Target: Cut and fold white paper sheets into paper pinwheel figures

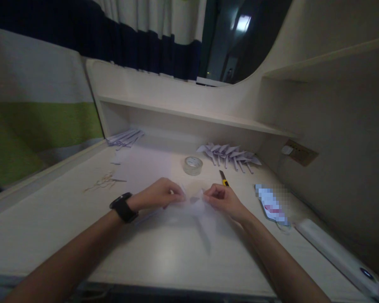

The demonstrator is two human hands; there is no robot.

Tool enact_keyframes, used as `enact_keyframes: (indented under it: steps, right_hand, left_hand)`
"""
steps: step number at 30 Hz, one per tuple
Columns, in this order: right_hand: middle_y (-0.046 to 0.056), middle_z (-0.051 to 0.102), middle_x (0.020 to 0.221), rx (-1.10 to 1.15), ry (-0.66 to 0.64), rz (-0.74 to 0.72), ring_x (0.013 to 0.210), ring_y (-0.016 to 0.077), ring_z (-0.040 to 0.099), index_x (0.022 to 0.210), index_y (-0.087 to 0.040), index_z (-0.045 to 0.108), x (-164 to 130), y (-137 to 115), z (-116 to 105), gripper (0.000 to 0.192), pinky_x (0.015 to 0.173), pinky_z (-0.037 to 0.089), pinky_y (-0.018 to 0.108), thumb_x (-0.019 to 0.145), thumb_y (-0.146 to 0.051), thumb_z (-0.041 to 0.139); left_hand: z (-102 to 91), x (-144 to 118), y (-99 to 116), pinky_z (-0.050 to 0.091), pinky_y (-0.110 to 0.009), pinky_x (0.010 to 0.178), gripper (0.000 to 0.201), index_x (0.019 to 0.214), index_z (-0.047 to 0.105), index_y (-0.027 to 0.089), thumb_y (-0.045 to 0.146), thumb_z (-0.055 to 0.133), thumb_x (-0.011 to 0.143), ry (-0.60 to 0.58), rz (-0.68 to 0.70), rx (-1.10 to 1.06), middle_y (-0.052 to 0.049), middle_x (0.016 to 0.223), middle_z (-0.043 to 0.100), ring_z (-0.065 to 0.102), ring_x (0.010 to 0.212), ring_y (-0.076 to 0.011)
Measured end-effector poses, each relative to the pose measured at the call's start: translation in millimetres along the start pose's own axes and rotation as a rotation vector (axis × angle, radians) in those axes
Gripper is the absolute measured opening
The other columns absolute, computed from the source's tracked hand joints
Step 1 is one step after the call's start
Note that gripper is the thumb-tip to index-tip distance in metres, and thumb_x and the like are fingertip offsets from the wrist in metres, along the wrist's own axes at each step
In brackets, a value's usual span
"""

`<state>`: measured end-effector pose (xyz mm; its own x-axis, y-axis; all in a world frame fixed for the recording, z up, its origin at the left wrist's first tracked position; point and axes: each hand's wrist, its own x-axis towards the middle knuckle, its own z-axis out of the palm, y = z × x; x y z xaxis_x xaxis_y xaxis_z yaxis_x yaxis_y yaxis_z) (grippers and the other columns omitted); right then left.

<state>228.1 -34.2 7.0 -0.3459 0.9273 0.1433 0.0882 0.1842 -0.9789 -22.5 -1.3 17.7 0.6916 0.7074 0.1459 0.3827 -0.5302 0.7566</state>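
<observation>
In the middle of the desk, a folded sheet of white paper (196,207) is held between my two hands; its outline is pale and blurred, with points like a pinwheel. My left hand (159,193), with a black watch on the wrist, pinches its left part. From the right, my right hand (222,200) pinches a raised corner between thumb and fingers. A thin white paper stick (149,216) shows below my left hand; whether it joins the folded paper I cannot tell. A roll of clear tape (192,166) lies just beyond, and a yellow utility knife (224,179) beyond my right hand.
Several finished paper pinwheels (229,155) lie in a row at the back right. Rolled paper sticks (125,138) are piled back left, near white sheets (143,166) and thin loose strips (104,181). A phone (271,204) and a long white lamp (334,252) occupy the right side.
</observation>
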Motion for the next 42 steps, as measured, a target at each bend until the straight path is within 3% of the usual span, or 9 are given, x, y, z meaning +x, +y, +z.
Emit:
enact_keyframes:
  steps: [3,7,14,21,24,30,35,42]
  right_hand:
    - [0.000,0.060,0.069,0.041,-0.023,0.022,0.058,0.0093,0.051,0.071,-0.016,0.060,0.6,6.6,-0.2,0.031,0.053,0.038,0.022,0.059,-0.035,0.081]
    - [-0.002,0.058,0.066,0.079,-0.047,0.024,0.055,0.0081,0.049,0.075,-0.016,0.063,2.3,14.4,1.1,0.032,0.052,0.036,0.021,0.054,-0.030,0.084]
    - [-0.003,0.058,0.065,0.094,-0.055,0.029,0.053,0.0086,0.050,0.074,-0.017,0.060,3.2,18.8,4.2,0.034,0.050,0.038,0.021,0.052,-0.025,0.085]
    - [-0.002,0.057,0.068,0.052,-0.017,0.031,0.050,0.0070,0.045,0.074,-0.018,0.059,3.7,19.3,7.8,0.036,0.047,0.035,0.020,0.052,-0.026,0.085]
    - [-0.003,0.056,0.067,0.072,0.027,0.034,0.048,0.0059,0.042,0.076,-0.018,0.059,4.5,20.5,9.8,0.038,0.044,0.033,0.019,0.051,-0.028,0.085]
    - [0.000,0.059,0.073,0.160,0.121,0.013,0.062,0.0107,0.054,0.076,-0.019,0.059,5.3,20.2,11.6,0.034,0.056,0.042,0.022,0.054,-0.027,0.084]
    - [-0.002,0.059,0.072,0.160,0.072,0.033,0.062,0.0100,0.054,0.074,-0.019,0.058,3.6,15.1,13.8,0.035,0.057,0.042,0.022,0.053,-0.027,0.085]
    - [0.000,0.062,0.071,0.157,0.036,0.072,0.061,0.0110,0.056,0.078,-0.019,0.059,2.3,14.9,13.8,0.035,0.055,0.043,0.023,0.054,-0.026,0.084]
  left_hand:
    - [8.7,2.6,-0.8,0.037,-0.017,0.039,0.028,0.076,0.069,0.011,0.038,0.062,0.079,0.048,-0.081,-0.142,-0.002,0.058,0.064,0.052,0.039,-0.0080]
    - [17.5,4.6,-3.3,0.044,-0.019,0.046,0.026,0.079,0.068,0.010,0.034,0.059,0.080,0.005,-0.099,-0.246,-0.004,0.063,0.065,0.060,0.047,-0.0115]
    - [25.8,4.3,-7.4,0.037,-0.018,0.045,0.029,0.063,0.064,0.011,0.028,0.051,0.082,-0.028,-0.083,-0.201,-0.001,0.053,0.059,0.057,0.047,-0.0103]
    - [24.0,3.0,6.3,0.030,-0.018,0.042,0.033,0.055,0.062,0.011,0.028,0.050,0.081,-0.031,-0.107,-0.194,-0.001,0.047,0.058,0.046,0.041,-0.0074]
    - [24.9,3.5,4.7,0.030,-0.018,0.042,0.034,0.055,0.062,0.011,0.029,0.050,0.081,-0.049,-0.110,-0.193,-0.001,0.047,0.058,0.045,0.041,-0.0075]
    - [27.8,6.7,-7.6,0.031,-0.020,0.043,0.033,0.064,0.065,0.011,0.032,0.047,0.082,-0.043,-0.134,-0.146,-0.001,0.051,0.058,0.047,0.042,-0.0088]
    - [27.2,7.0,-1.6,0.027,-0.019,0.042,0.034,0.059,0.063,0.010,0.032,0.049,0.081,-0.030,-0.116,-0.107,0.001,0.047,0.051,0.043,0.042,-0.0078]
    - [29.6,7.4,2.0,0.031,-0.019,0.045,0.032,0.064,0.068,0.011,0.030,0.049,0.081,-0.016,-0.107,-0.124,-0.001,0.052,0.057,0.047,0.046,-0.0086]
